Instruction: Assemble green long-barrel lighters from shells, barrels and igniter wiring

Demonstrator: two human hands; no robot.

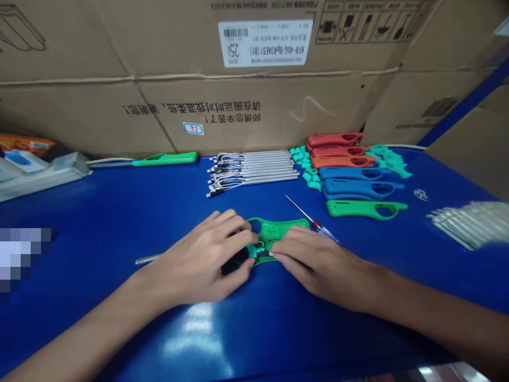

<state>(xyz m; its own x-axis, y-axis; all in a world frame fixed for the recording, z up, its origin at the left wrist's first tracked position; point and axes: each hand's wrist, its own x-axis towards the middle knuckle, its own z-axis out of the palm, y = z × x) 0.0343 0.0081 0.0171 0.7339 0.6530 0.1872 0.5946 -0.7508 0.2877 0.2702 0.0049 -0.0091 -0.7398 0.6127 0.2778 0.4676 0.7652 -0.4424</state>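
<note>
Two green shell halves (278, 229) lie side by side at the middle of the blue table, partly covered by my hands. My left hand (217, 254) has its fingers bent around a teal part (252, 251) at the left of the nearer half, thumb in front. A metal rod (147, 259) sticks out to the left from beneath this hand. My right hand (314, 257) is closed, with thumb and forefinger pinching the white end of a small black piece (263, 254) in the nearer half. Just behind my right hand lies a screwdriver (314, 223).
Behind stand metal rods with wires (266, 168), teal rings (312, 178), and red, orange, blue and green casings (358, 188). Clear-wrapped sticks (473, 225) lie at right. A finished-looking green lighter (167, 159) and a white box (43, 175) are at left. A cardboard box (278, 116) forms the back.
</note>
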